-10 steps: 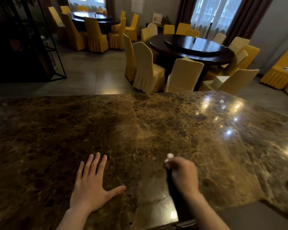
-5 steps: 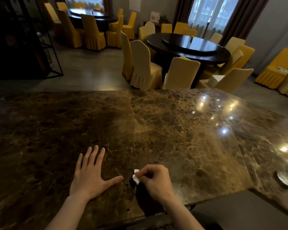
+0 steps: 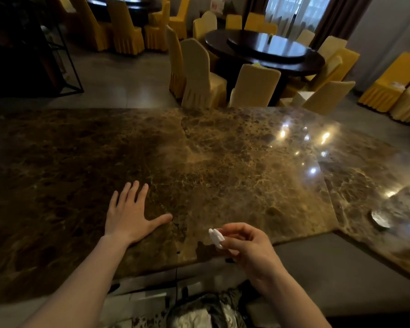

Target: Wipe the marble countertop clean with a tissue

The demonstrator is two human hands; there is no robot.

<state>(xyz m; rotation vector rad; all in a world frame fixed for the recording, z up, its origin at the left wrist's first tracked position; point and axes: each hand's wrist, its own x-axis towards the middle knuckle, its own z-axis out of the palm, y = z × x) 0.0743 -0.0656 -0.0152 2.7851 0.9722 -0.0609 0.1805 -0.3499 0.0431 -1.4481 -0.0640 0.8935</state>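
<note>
The brown marble countertop (image 3: pixel 223 157) fills the middle of the head view, glossy with lamp reflections at the right. My left hand (image 3: pixel 130 215) lies flat on it, palm down, fingers spread, holding nothing. My right hand (image 3: pixel 246 245) hovers at the counter's near edge, turned palm inward. Its fingertips pinch a small folded white tissue (image 3: pixel 215 236), which is lifted off the marble.
A small round metal dish (image 3: pixel 380 220) rests on the counter at the right. Beyond the far edge stand a dark round dining table (image 3: pixel 265 50) and yellow-covered chairs (image 3: pixel 199 76). A black metal rack (image 3: pixel 64 62) is at the far left. A lower grey ledge (image 3: pixel 329 268) lies below my right hand.
My right hand has swept the tissue leftward and back toward the near edge, then lifted it off the marble and turned. My left hand has stayed flat in place.
</note>
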